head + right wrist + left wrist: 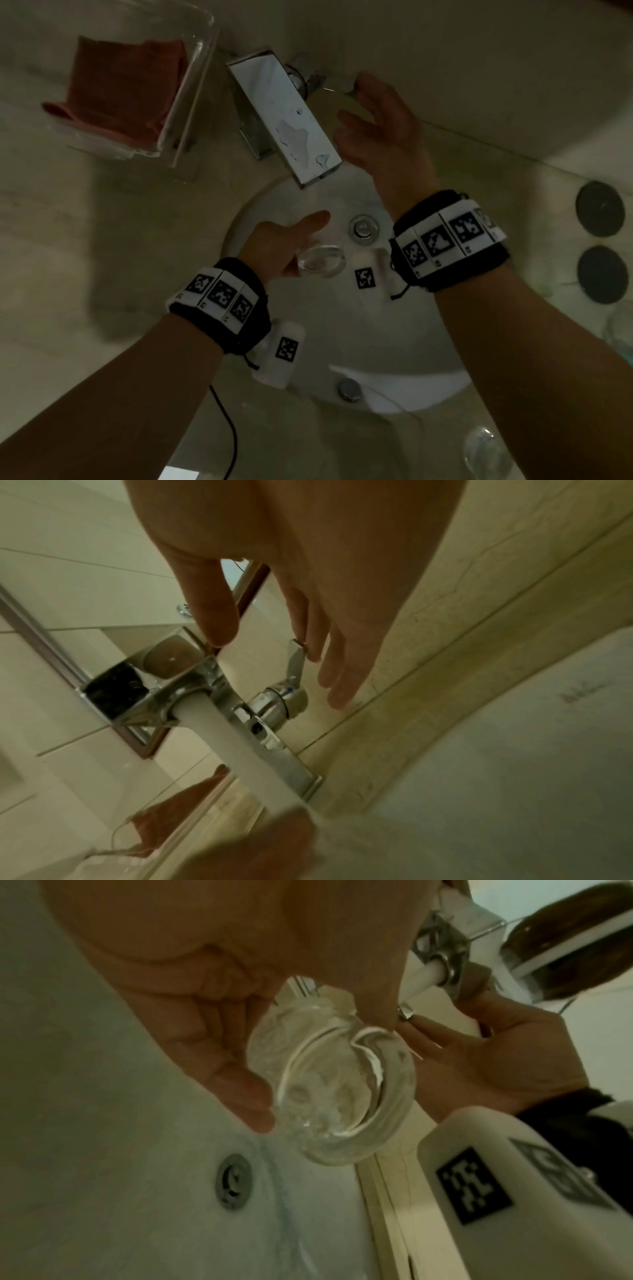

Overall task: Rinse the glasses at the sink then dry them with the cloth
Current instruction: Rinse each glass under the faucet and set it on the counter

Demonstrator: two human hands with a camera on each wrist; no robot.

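Leftmost, a red cloth (126,92) lies folded in a clear glass tray (202,65) on the pale surface (51,222). Next, the left hand (281,246) holds a clear glass (320,262) over the white sink (394,342), its grip curled round the glass's side. Behind stands the chrome tap (284,120). Further right, the right hand (383,126) reaches the tap's lever (296,656), fingers (313,631) straight, one fingertip touching it. Another glass (486,452) stands at the lower right.
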